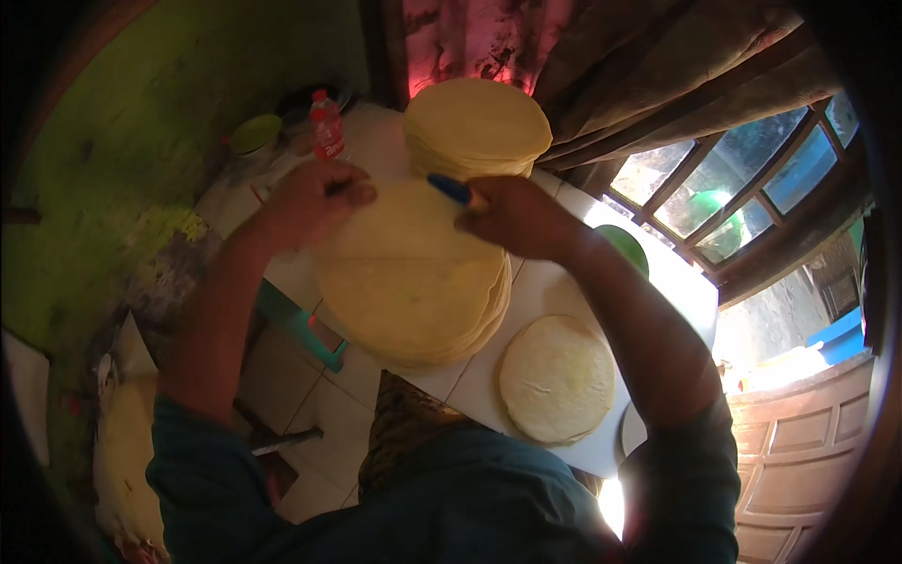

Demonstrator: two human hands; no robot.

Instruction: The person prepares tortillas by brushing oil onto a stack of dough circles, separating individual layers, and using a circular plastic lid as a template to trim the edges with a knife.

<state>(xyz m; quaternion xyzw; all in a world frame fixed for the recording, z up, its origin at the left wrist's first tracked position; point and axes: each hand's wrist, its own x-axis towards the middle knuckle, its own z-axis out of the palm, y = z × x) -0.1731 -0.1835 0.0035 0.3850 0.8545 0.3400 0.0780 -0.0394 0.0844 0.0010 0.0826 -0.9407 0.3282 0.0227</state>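
Note:
A large stack of thin round dough sheets (416,303) lies on the white tiled table in front of me. My right hand (511,215) grips a blue-tipped tool (449,189), perhaps a knife or a pen, above the far right of this stack. My left hand (324,204) is at the far left of the stack, its thumb and fingertips close together and blurred; whether it pinches the top sheet's edge does not show. Behind, a second stack of round sheets (479,127) rises. At the right sits a smaller, thicker pile of dough rounds (557,381).
A plastic bottle with a red cap (326,127) and a green bowl (256,134) stand at the table's far left. A green round object (624,247) is partly behind my right forearm. A teal stool (299,328) is below the table's left edge.

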